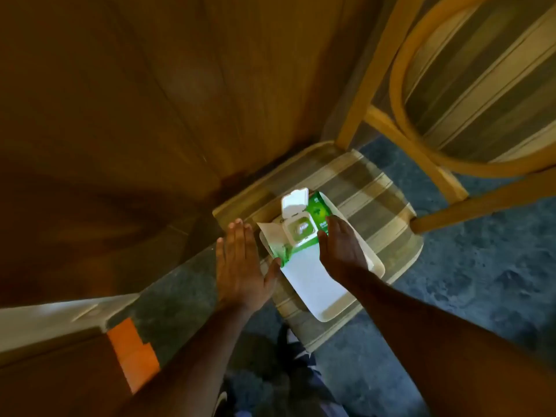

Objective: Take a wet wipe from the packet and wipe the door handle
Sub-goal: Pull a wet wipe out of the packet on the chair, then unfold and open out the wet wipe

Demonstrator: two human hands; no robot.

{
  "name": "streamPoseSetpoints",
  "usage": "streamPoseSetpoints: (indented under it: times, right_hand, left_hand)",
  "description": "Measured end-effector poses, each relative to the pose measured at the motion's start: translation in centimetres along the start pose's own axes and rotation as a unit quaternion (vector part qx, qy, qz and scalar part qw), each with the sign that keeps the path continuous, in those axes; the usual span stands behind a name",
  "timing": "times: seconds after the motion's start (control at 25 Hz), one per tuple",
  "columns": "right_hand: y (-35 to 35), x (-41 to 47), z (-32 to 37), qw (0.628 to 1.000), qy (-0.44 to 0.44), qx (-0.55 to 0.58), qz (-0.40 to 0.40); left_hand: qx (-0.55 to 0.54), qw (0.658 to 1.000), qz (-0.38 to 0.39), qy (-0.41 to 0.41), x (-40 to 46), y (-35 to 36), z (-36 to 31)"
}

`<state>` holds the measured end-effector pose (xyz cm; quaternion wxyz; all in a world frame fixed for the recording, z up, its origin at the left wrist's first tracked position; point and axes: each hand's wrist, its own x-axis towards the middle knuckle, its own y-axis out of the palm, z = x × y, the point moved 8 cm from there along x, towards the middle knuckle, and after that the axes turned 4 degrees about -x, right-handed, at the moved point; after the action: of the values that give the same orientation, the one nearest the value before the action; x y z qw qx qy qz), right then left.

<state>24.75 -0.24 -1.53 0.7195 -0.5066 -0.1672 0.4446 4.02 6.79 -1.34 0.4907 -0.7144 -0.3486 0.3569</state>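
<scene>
On chair (355, 188), hands flank open wipe packet (304, 230)

A green and white wet-wipe packet (304, 233) lies at the far end of a white rectangular plastic tray (313, 293), which rests on the striped cushioned seat of a wooden chair (376, 191). The packet's white flip lid (294, 203) stands open, showing a wipe in the oval opening (298, 229). The left hand (240, 266) is flat with fingers straight and together, its thumb touching the packet's near left corner. The right hand (343, 254) lies palm-down over the packet's right side, fingers extended. A brown wooden door (135, 100) fills the upper left. The floor is blue-grey carpet (481, 281).
</scene>
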Motion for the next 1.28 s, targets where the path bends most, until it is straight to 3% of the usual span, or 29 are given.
streamPoseSetpoints:
  times: [0.28, 0.44, 0.56, 0.6, 0.68, 0.76, 0.92, 1.0, 1.08, 1.16, 1.28]
  right_hand:
    - [7.0, 4.1, 0.6, 0.991, -0.041, -0.125, 0.004]
    - [8.9, 5.6, 0.0, 0.983, 0.021, -0.16, 0.086]
    - [6.1, 5.1, 0.4, 0.986, 0.125, 0.065, 0.094]
    - [3.8, 4.1, 1.4, 0.971, 0.153, 0.177, 0.05]
    - [-0.7, 0.9, 3.8, 0.898, 0.186, 0.398, -0.02]
    - [-6.0, -1.5, 9.0, 0.853, 0.141, 0.502, -0.012]
    - [-18.4, -2.1, 24.5, 0.806, -0.002, 0.591, 0.028]
    - [-24.8, -3.2, 33.3, 0.77, -0.092, 0.629, 0.052]
    - [-29.5, -5.1, 40.2, 0.732, -0.169, 0.655, 0.085]
    - [-32.7, -7.0, 44.9, 0.706, -0.213, 0.666, 0.109]
    - [-35.8, -8.5, 48.4, 0.672, -0.2, 0.705, 0.11]
  left_hand:
    - [0.024, 1.0, 0.0, -0.013, 1.2, 3.3, 2.4]
    - [0.035, 0.999, 0.022, -0.02, 0.9, 2.7, 4.7]
    - [-0.007, 0.999, 0.021, -0.048, 0.2, 0.3, 6.7]
    - [-0.041, 0.997, 0.007, -0.059, -0.2, -1.8, 7.3]
    - [-0.12, 0.989, -0.021, -0.078, -1.3, -6.1, 7.2]
    - [-0.205, 0.974, -0.042, -0.091, -2.1, -12.3, 6.4]
    - [-0.314, 0.937, -0.113, -0.102, -2.3, -29.8, 5.3]
    - [-0.437, 0.882, -0.166, -0.062, -2.7, -39.9, 5.2]
    - [-0.56, 0.811, -0.168, -0.016, -3.7, -47.5, 4.8]
    - [-0.602, 0.778, -0.179, 0.014, -5.1, -52.9, 5.3]
    - [-0.6, 0.764, -0.236, 0.022, -8.1, -58.7, 7.8]
